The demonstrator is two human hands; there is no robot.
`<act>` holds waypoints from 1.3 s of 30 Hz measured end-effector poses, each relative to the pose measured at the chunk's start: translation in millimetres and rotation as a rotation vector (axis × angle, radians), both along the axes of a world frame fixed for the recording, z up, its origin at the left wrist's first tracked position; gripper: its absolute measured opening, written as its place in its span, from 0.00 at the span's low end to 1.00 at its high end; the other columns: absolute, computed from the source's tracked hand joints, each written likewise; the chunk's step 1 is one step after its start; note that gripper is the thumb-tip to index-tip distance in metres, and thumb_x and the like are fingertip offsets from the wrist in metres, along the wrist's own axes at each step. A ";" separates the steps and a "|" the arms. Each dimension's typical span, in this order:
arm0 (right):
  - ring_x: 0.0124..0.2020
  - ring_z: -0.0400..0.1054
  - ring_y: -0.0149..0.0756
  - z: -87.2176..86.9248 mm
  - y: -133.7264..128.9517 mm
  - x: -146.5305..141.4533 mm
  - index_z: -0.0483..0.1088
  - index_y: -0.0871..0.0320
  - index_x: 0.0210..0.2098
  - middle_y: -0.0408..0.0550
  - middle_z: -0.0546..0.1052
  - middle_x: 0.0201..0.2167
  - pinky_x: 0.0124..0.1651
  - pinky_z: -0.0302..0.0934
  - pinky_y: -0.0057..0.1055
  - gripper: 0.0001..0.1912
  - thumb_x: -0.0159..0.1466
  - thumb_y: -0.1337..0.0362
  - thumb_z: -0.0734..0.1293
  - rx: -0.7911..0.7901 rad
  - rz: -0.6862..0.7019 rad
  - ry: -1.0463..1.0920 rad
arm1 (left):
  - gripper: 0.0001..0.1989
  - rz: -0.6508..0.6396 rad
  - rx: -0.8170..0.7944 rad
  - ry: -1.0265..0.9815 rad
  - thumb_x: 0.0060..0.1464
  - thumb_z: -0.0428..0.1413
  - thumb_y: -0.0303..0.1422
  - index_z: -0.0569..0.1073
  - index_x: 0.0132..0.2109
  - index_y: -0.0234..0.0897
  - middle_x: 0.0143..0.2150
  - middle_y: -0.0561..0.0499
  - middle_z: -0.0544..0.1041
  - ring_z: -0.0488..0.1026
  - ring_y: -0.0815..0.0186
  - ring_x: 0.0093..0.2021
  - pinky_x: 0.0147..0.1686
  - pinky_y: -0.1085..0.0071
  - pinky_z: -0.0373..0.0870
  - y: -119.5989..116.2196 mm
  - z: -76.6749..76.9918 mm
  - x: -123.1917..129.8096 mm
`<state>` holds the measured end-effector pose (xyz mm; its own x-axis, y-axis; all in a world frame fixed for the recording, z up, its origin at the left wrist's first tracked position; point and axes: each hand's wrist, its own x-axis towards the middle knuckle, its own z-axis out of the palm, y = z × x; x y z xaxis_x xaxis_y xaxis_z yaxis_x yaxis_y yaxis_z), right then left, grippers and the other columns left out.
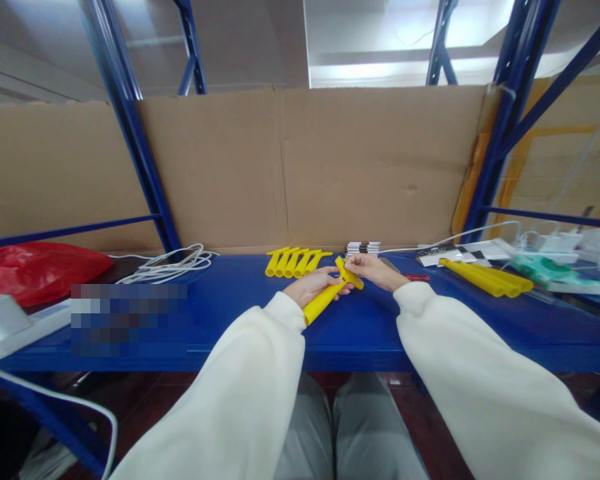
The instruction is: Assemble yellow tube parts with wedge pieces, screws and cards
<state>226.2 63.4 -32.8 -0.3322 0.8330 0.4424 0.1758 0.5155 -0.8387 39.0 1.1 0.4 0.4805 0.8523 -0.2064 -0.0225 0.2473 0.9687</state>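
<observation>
My left hand [313, 285] is wrapped around a yellow T-shaped plastic tool [323, 305], whose hollow tube handle points down toward me. The wide crosspiece of the tool faces up and to the right. At that crosspiece, my right hand [373, 270] has its fingers closed in a pinch against the upper end. Whether a small part is also between those fingertips is hidden. Behind my left hand, several matching yellow T-shaped tools [293, 263] lie side by side in a row on the blue table [230, 320].
Several yellow tubes [485, 277] lie at right beside a green-and-white packet [555, 270]. Small black-and-white packs [363, 249] stand by the cardboard wall [370, 167]. A red item [417, 277] lies right of my hand. At left are coiled white cable [175, 267] and a red bag [45, 267].
</observation>
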 end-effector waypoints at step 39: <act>0.25 0.63 0.30 -8.0 8.1 -3.5 0.61 0.53 0.28 0.37 0.68 0.22 0.29 0.58 0.27 0.21 0.48 0.54 0.77 -0.063 -0.013 0.054 | 0.23 -0.046 0.061 0.015 0.58 0.49 0.18 0.59 0.59 0.35 0.38 0.43 0.79 0.74 0.69 0.24 0.23 0.76 0.68 7.0 -8.2 -2.9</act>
